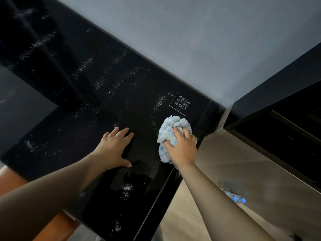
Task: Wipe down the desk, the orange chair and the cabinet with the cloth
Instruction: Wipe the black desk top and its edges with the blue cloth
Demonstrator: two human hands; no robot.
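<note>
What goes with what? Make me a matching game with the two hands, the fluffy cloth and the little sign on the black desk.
Things:
1. left hand
2. right hand
3. cloth
4. sign

Descriptions:
A. white lettering, just beyond the cloth
B. lies flat on the black desk, fingers straight
C. bunched up, pale blue and white
D. grips the cloth

Pairs: 1-B, 2-D, 3-C, 4-A

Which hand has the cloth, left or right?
The right hand grips the bunched blue-and-white cloth near the right edge of the black desk; the left hand lies flat on the desk, holding nothing.
</note>
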